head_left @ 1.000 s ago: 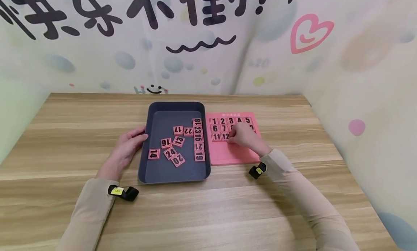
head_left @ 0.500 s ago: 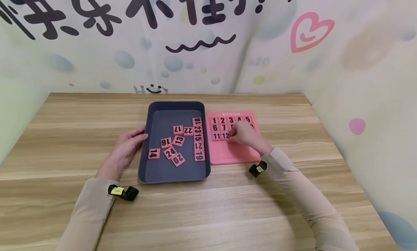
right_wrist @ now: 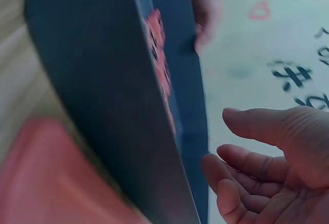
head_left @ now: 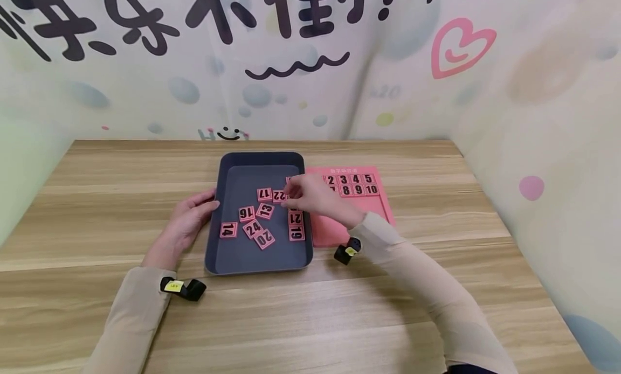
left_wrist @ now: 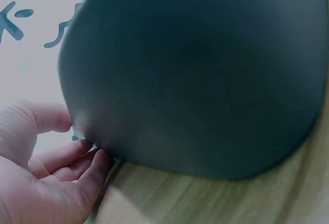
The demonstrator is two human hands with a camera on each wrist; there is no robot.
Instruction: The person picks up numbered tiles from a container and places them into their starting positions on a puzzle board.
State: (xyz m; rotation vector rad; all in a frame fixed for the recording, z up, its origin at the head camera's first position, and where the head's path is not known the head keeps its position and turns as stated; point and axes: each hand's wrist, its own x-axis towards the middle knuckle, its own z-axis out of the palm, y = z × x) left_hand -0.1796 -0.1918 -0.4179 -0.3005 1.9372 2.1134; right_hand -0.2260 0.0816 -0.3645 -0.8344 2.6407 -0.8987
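My left hand [head_left: 186, 223] holds the left side of a dark grey tray [head_left: 242, 260]. In the left wrist view, its thumb and fingertips meet the edge of the tray. My right hand [head_left: 320, 193] is over the tray's right side, its thumb and fingers apart with nothing between them in the right wrist view. Pink number tiles lie in the tray, among them 22 [head_left: 278, 195], 13 [head_left: 264, 210], 21 [head_left: 295, 219] and 14 [head_left: 228, 230]. The right hand hides the upper part of the tile column there.
Against the tray's right side lies a pink number board [head_left: 331, 234]. Tiles such as 8 [head_left: 346, 191] and 10 [head_left: 371, 189] fill its upper rows, partly behind my right hand. The wooden table [head_left: 271, 320] meets a printed wall [head_left: 194, 115] at the back.
My right hand has moved left from the pink board, where its fingers were beside tile 12, to over the tray's right side. My left hand has stayed at the tray.
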